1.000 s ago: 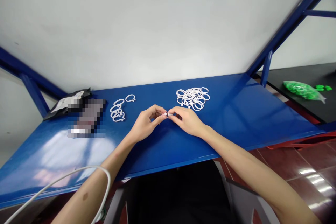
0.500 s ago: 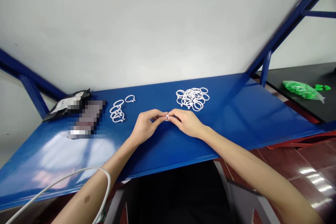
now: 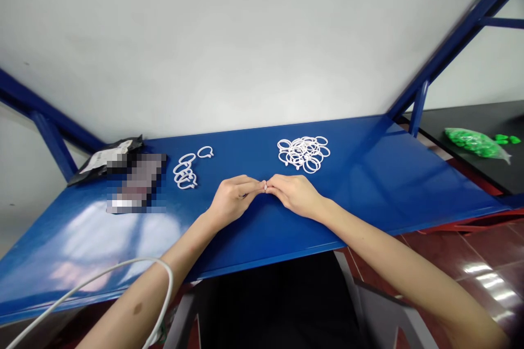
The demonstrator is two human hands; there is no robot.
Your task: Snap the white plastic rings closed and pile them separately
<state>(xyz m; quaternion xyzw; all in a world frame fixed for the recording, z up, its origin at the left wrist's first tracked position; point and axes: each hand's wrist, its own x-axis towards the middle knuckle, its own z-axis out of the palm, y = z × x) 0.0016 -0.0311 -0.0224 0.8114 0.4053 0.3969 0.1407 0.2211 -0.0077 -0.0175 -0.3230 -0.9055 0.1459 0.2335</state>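
My left hand [image 3: 232, 199] and my right hand [image 3: 298, 195] meet fingertip to fingertip just above the blue table [image 3: 262, 245]. Both are closed in a pinch on a white plastic ring [image 3: 265, 188]; only a small bit of it shows between the fingers, and the rest is hidden. Beyond my right hand lies a heap of white plastic rings [image 3: 303, 154], tangled over each other. To the left of my left hand, several more rings [image 3: 185, 173] overlap in a short row. One single ring [image 3: 205, 152] lies just behind that row.
A black plastic package [image 3: 105, 158] with a white label and a blurred dark flat object [image 3: 139, 180] lie at the left. A white cable [image 3: 102, 274] loops over my left forearm. On a black table at the right sits a clear bag of green pieces [image 3: 475, 142].
My fingertips have come closer together and cover more of the white ring. Both hands have shifted slightly towards me. The view has moved a little; the other rings lie as before.
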